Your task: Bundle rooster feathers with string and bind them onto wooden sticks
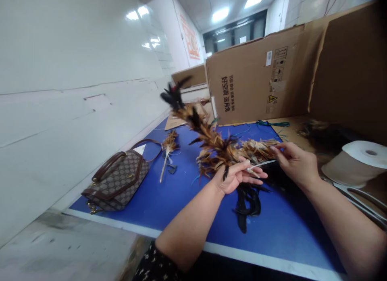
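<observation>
My left hand point(232, 178) grips the lower end of a feather duster point(210, 138) between thumb and fingers, with its other fingers stretched out. Brown and orange feathers cover the duster, which slants up to the left and ends in a black-feathered tip, blurred. A thin white strip point(266, 163) runs from its bound end to my right hand point(298, 162), which pinches the strip's far end. Behind my hands lies a pile of brown feathers point(260, 148). Long black feathers point(249, 204) rest on the blue tabletop point(187, 196) below my left hand.
At left stand a patterned handbag point(119, 182) and a small feather piece on a stick point(165, 164). Large cardboard panels point(250, 79) wall off the back and right. A white-flanged spool point(350, 164) sits at right, with scissors point(359, 196) beside it.
</observation>
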### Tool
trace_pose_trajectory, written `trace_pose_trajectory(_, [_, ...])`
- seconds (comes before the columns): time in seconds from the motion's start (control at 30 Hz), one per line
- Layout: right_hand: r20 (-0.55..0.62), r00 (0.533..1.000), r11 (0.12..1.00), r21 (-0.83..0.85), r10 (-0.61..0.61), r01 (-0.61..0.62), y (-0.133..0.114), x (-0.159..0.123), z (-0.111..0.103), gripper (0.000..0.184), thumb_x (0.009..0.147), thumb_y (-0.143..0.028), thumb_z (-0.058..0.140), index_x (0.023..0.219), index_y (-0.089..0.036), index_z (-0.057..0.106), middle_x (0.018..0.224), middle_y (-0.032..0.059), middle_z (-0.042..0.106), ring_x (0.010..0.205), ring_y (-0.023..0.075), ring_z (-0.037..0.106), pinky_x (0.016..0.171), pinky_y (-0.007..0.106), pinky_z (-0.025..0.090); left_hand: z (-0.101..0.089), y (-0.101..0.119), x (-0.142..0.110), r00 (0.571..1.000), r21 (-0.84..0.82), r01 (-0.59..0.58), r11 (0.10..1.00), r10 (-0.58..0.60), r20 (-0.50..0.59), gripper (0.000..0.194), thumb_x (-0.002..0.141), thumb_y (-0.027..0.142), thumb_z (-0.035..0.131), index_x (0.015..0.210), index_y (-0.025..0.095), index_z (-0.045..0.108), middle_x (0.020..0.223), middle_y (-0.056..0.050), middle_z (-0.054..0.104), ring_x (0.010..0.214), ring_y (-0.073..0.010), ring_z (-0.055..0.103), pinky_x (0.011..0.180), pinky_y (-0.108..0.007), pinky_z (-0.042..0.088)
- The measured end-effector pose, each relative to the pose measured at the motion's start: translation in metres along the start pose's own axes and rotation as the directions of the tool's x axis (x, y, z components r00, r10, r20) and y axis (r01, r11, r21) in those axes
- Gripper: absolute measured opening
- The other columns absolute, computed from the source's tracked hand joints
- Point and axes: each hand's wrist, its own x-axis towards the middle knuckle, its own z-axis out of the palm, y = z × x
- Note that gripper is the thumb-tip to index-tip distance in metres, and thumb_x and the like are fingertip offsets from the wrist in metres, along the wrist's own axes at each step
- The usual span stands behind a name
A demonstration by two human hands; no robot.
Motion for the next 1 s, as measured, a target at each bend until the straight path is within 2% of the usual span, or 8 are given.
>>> trace_pose_trajectory(0.13, [0.019,0.998,0.994,-0.097,0.059,-0.057,0.013,0.003,0.001,0.032,0.096,-0.050,0.063,0.097,-0.021,0.076,0.068,0.0029,0.068,0.057,0.0162,0.056,0.057,0.028,0.038,-0.007,0.011,0.005,0.963,0.038,-0.138,0.990,0.143,-0.228,0.042,0.082,0.052,0.082,0.074,0.015,0.064,0.107,-0.012,0.075,0.108,-0.0272,0.071,0.089,-0.039,0.056])
trace_pose_trajectory(0.23, [-0.013,0.993,0.983,-0.143,0.118,-0.118,0.020,0.007,-0.002,0.033,0.093,-0.051,0.063,0.094,-0.020,0.075,0.066,0.0036,0.068,0.058,0.0171,0.058,0.057,0.028,0.037,-0.017,0.024,0.007,0.900,0.012,-0.228,0.973,0.216,-0.379,0.046,0.079,0.053,0.084,0.069,0.016,0.058,0.094,-0.008,0.075,0.083,-0.0177,0.070,0.067,-0.026,0.048])
trace_pose_trajectory(0.33, [-0.088,0.978,0.967,-0.158,0.190,-0.202,0.026,0.013,-0.007,0.031,0.089,-0.050,0.064,0.093,-0.020,0.074,0.069,0.0045,0.071,0.062,0.0183,0.063,0.059,0.028,0.039,-0.026,0.038,0.007,0.834,0.029,-0.291,0.956,0.268,-0.483,0.042,0.082,0.048,0.082,0.069,0.016,0.057,0.089,-0.007,0.075,0.072,-0.0133,0.065,0.059,-0.024,0.041])
trace_pose_trajectory(0.4, [-0.132,0.965,0.952,-0.180,0.228,-0.250,0.031,0.016,-0.010,0.031,0.086,-0.050,0.065,0.094,-0.021,0.074,0.072,0.0049,0.073,0.064,0.0194,0.065,0.061,0.028,0.040,-0.032,0.048,0.006,0.759,0.035,-0.324,0.945,0.282,-0.587,0.042,0.085,0.045,0.079,0.065,0.017,0.053,0.080,-0.006,0.073,0.069,-0.0136,0.064,0.061,-0.024,0.042])
trace_pose_trajectory(0.53, [-0.199,0.927,0.911,-0.207,0.318,-0.357,0.040,0.021,-0.015,0.030,0.084,-0.049,0.064,0.094,-0.023,0.074,0.075,0.0052,0.074,0.067,0.0206,0.066,0.062,0.030,0.041,-0.051,0.070,0.001,0.555,0.004,-0.441,0.897,0.276,-0.785,0.047,0.091,0.041,0.071,0.061,0.021,0.040,0.058,0.002,0.056,0.057,-0.0130,0.058,0.064,-0.026,0.046])
trace_pose_trajectory(0.77, [-0.284,0.912,0.898,-0.242,0.295,-0.366,0.051,0.028,-0.021,0.028,0.083,-0.048,0.064,0.093,-0.024,0.075,0.071,0.0060,0.073,0.066,0.0221,0.066,0.062,0.033,0.040,-0.071,0.096,-0.008,0.257,0.220,-0.581,0.784,0.433,-0.864,0.061,0.090,0.064,0.067,0.061,0.022,0.035,0.056,0.006,0.046,0.052,-0.0099,0.049,0.064,-0.025,0.048])
trace_pose_trajectory(0.9, [-0.349,0.888,0.888,-0.240,0.298,-0.392,0.056,0.032,-0.027,0.028,0.083,-0.046,0.067,0.094,-0.023,0.077,0.066,0.0049,0.071,0.061,0.0209,0.064,0.061,0.033,0.038,-0.073,0.096,-0.009,0.157,0.326,-0.505,0.799,0.457,-0.876,0.059,0.087,0.067,0.068,0.060,0.022,0.041,0.058,0.004,0.051,0.054,-0.0114,0.053,0.065,-0.026,0.050])
trace_pose_trajectory(1.0, [-0.259,0.930,0.906,-0.268,0.261,-0.328,0.050,0.029,-0.027,0.028,0.085,-0.045,0.069,0.097,-0.022,0.079,0.076,0.0068,0.075,0.069,0.0217,0.068,0.060,0.032,0.040,-0.072,0.089,-0.006,0.114,0.384,-0.390,0.837,0.458,-0.882,0.059,0.083,0.070,0.070,0.059,0.022,0.046,0.058,0.003,0.054,0.055,-0.0127,0.054,0.064,-0.027,0.049])
